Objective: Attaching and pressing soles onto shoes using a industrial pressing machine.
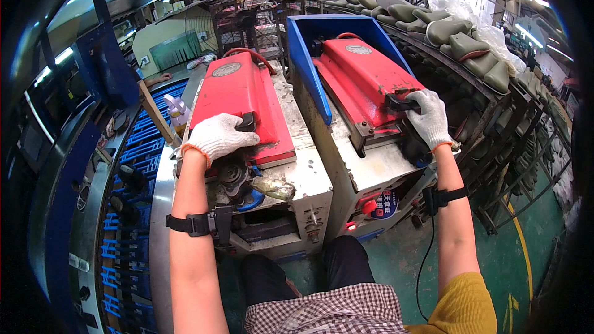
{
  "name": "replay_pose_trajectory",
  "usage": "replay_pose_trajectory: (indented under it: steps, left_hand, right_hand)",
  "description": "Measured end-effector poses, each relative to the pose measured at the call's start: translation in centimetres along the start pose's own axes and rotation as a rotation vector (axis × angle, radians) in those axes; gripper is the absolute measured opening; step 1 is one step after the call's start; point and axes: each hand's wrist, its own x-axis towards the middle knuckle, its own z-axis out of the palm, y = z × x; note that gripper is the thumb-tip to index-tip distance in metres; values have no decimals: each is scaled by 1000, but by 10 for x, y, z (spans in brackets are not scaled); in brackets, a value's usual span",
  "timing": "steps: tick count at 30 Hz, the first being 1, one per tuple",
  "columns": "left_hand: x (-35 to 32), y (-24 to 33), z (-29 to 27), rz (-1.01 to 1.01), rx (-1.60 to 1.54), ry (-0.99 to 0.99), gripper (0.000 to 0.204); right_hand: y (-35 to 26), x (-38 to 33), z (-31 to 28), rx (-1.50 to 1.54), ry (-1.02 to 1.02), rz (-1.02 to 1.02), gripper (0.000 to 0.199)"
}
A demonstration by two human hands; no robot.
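Two press machines stand side by side in front of me, each with a red hinged lid. My left hand [218, 137], in a white knit glove, grips the black handle at the front edge of the left red lid [238, 89], which lies down flat. My right hand [429, 117], also gloved, holds the black handle [399, 102] of the right red lid [365, 71], which sits tilted inside a blue housing [304, 55]. Both wrists wear black straps.
A blue conveyor [133, 154] with racks runs along my left. A curved rack of olive-green shoe parts [458, 31] runs along the right and behind the machines. A red button [369, 206] sits on the right machine's front. The green floor lies below.
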Motion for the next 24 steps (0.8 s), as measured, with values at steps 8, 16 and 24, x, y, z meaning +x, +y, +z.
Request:
replay_pose_trajectory:
  steps: [8,16,24]
  left_hand:
    - [-3,3,-1,-26,33,3,51]
    - [0,3,0,-7,53,0,53]
    - [0,0,2,1,74,27,52]
  right_hand:
    - [2,0,3,-5,-4,2,26]
    - [3,0,1,1,-12,7,26]
    - [4,0,2,-1,2,4,26]
